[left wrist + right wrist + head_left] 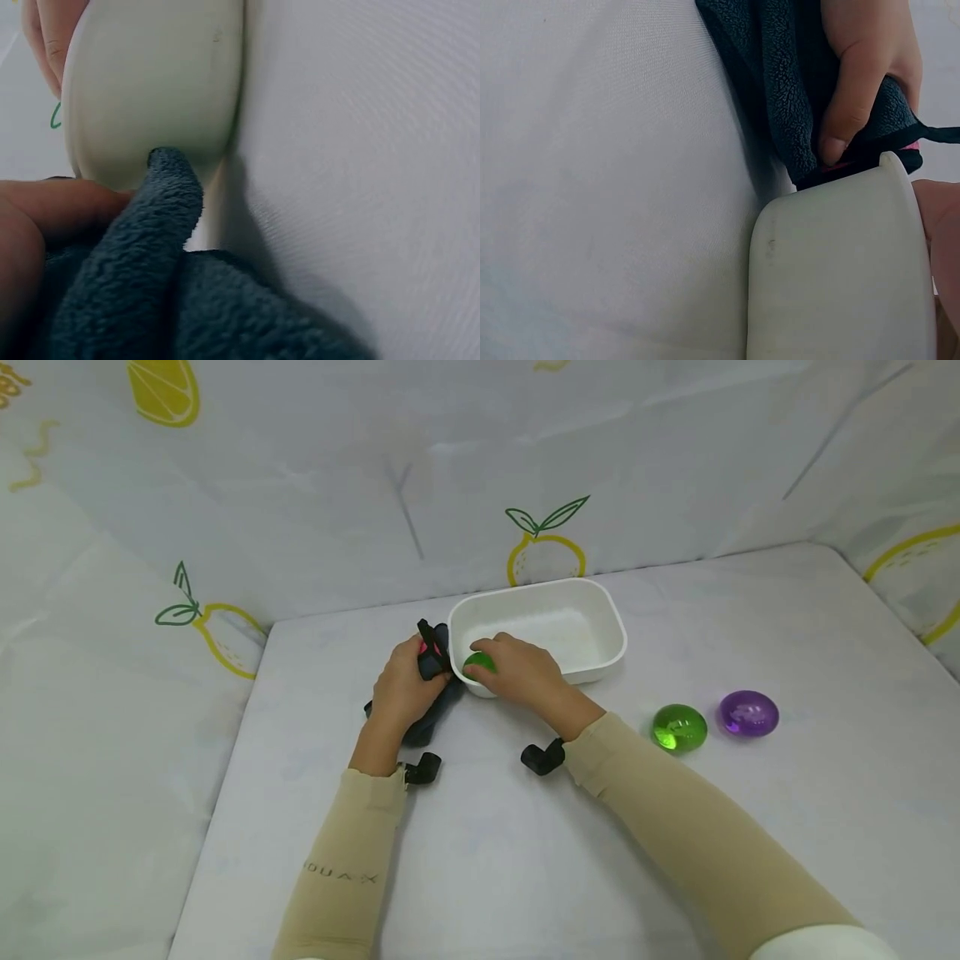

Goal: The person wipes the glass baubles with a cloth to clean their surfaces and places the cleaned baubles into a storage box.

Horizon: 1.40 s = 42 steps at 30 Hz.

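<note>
My left hand grips a dark blue-grey fleecy towel with a black loop and a bit of pink. The towel lies against the left end of a white rectangular tub. Over that tub's near left corner reaches my right hand. Its thumb and fingers hold a green ball just inside the rim; the hand covers part of the ball. In the right wrist view, the left thumb presses on the towel beside the tub wall, while the ball is hidden there.
To the right of the tub, a clear green ball and a clear purple ball lie side by side on the white-covered table. A white cloth with lemon drawings hangs behind the table.
</note>
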Each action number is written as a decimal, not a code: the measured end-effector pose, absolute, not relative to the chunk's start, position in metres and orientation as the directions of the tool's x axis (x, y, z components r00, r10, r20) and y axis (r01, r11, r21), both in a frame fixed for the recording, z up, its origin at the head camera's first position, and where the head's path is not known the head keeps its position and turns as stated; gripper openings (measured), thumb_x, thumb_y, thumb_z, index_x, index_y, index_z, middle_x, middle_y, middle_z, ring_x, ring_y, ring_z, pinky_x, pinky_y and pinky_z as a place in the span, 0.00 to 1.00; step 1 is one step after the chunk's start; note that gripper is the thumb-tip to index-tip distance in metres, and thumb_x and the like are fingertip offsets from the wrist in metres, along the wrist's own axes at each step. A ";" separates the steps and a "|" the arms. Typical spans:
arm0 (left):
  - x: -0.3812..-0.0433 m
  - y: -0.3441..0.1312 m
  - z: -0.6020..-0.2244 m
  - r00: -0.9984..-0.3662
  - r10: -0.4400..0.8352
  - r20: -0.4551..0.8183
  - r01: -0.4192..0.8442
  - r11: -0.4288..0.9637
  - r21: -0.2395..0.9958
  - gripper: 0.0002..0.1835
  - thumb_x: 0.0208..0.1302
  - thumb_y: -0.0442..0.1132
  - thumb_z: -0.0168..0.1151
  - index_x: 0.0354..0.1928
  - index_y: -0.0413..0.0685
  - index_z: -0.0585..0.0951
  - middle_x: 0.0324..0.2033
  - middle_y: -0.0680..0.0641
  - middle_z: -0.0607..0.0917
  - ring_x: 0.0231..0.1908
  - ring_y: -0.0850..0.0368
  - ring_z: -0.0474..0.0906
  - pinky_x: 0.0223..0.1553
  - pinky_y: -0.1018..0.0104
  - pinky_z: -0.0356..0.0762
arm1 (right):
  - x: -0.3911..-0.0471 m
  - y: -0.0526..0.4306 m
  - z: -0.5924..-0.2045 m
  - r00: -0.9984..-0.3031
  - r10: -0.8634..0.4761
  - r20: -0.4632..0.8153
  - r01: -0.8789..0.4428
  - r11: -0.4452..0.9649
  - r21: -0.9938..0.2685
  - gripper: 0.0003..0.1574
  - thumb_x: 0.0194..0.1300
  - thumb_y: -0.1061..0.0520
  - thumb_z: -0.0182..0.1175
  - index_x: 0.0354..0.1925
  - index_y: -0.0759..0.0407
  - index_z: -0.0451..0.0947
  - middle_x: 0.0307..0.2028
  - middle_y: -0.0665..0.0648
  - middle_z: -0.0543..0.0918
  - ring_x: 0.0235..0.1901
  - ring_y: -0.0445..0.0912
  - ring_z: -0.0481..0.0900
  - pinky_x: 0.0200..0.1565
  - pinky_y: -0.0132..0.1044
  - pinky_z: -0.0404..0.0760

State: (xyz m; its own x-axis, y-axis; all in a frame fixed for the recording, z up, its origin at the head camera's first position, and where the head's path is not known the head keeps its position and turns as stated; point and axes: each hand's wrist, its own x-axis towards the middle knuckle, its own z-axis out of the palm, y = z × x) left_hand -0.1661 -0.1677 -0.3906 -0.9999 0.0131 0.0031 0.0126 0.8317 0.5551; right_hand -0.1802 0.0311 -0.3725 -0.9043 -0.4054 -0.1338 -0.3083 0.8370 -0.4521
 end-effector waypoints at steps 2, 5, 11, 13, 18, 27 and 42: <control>-0.164 -0.168 -0.389 -1.000 0.021 -0.003 0.016 0.833 0.553 0.38 0.58 0.46 0.68 0.70 0.54 0.64 0.65 0.43 0.71 0.56 0.45 0.74 0.53 0.40 0.75 | -0.180 0.031 -0.372 -0.905 -0.403 -0.133 -0.308 0.839 -0.448 0.34 0.71 0.34 0.51 0.68 0.44 0.69 0.59 0.56 0.76 0.52 0.53 0.79 0.49 0.52 0.79; -0.161 -0.167 -0.386 -1.000 0.019 -0.017 0.007 0.852 0.523 0.45 0.57 0.45 0.66 0.75 0.54 0.56 0.70 0.43 0.64 0.58 0.43 0.73 0.54 0.40 0.74 | -0.180 0.032 -0.372 -0.908 -0.399 -0.127 -0.309 0.842 -0.442 0.34 0.70 0.33 0.52 0.68 0.45 0.69 0.59 0.57 0.76 0.54 0.54 0.79 0.49 0.53 0.79; -0.154 -0.165 -0.383 -0.999 -0.034 -0.007 -0.034 0.896 0.444 0.44 0.59 0.49 0.68 0.75 0.58 0.59 0.69 0.41 0.65 0.59 0.37 0.74 0.54 0.38 0.74 | -0.176 0.035 -0.368 -0.915 -0.393 -0.084 -0.322 0.841 -0.434 0.34 0.69 0.34 0.54 0.67 0.46 0.70 0.61 0.59 0.76 0.57 0.57 0.76 0.51 0.54 0.78; -0.153 -0.165 -0.382 -0.999 -0.034 -0.009 -0.035 0.902 0.430 0.45 0.58 0.50 0.70 0.75 0.59 0.59 0.68 0.40 0.67 0.60 0.37 0.74 0.54 0.37 0.74 | -0.174 0.039 -0.364 -0.916 -0.395 -0.072 -0.329 0.840 -0.431 0.35 0.69 0.34 0.54 0.68 0.46 0.70 0.62 0.59 0.75 0.58 0.57 0.75 0.52 0.54 0.78; -0.153 -0.166 -0.382 -0.999 -0.016 -0.042 -0.032 0.898 0.438 0.49 0.55 0.50 0.74 0.76 0.59 0.58 0.66 0.41 0.71 0.62 0.39 0.72 0.54 0.36 0.73 | -0.163 0.060 -0.347 -0.913 -0.407 -0.027 -0.358 0.833 -0.422 0.34 0.70 0.35 0.53 0.68 0.47 0.69 0.63 0.58 0.73 0.61 0.56 0.73 0.54 0.55 0.76; -0.155 -0.171 -0.383 -0.998 -0.064 0.006 -0.054 0.876 0.480 0.39 0.57 0.41 0.71 0.71 0.61 0.68 0.61 0.44 0.79 0.58 0.42 0.77 0.53 0.40 0.75 | -0.135 0.132 -0.326 -0.911 -0.386 0.143 -0.410 0.826 -0.386 0.32 0.69 0.42 0.60 0.66 0.52 0.72 0.62 0.59 0.75 0.61 0.56 0.72 0.54 0.57 0.76; -0.152 -0.177 -0.380 -0.992 -0.091 0.085 -0.033 0.849 0.528 0.35 0.57 0.42 0.71 0.68 0.58 0.71 0.58 0.44 0.81 0.55 0.42 0.79 0.51 0.41 0.76 | -0.084 0.229 -0.346 -0.879 -0.421 0.224 -0.470 0.843 -0.261 0.41 0.54 0.45 0.73 0.63 0.57 0.73 0.59 0.64 0.75 0.58 0.63 0.71 0.58 0.60 0.68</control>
